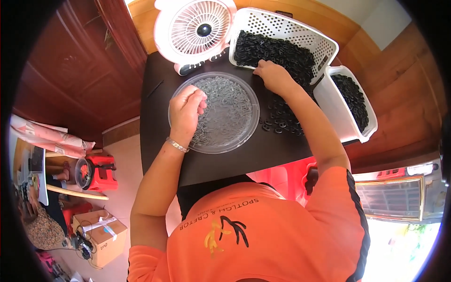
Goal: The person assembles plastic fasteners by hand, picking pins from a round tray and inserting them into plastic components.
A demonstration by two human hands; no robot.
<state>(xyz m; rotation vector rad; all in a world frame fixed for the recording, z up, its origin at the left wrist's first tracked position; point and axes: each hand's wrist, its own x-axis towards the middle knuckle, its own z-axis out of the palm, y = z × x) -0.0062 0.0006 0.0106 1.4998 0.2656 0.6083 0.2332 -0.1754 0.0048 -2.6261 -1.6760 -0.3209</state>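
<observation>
My left hand [187,109] hovers over a clear round plastic tray [244,134] on a dark table [206,164]. Its fingers are pinched together, and whatever they hold is hidden. A silver bracelet sits on that wrist. The tray holds several small clear pieces laid in rows. My right hand [273,76] lies palm down at the front edge of a white perforated basket [286,28] filled with small black rings [277,49]. Its fingertips touch the pile. Loose black rings [278,120] are scattered on the table under my right forearm.
A white and pink desk fan [195,30] stands at the table's far edge. A second white bin [336,115] of black rings sits at the right. A red stool [286,176] is under the table. A cardboard box [101,237] and a small red stool [96,171] are on the floor at left.
</observation>
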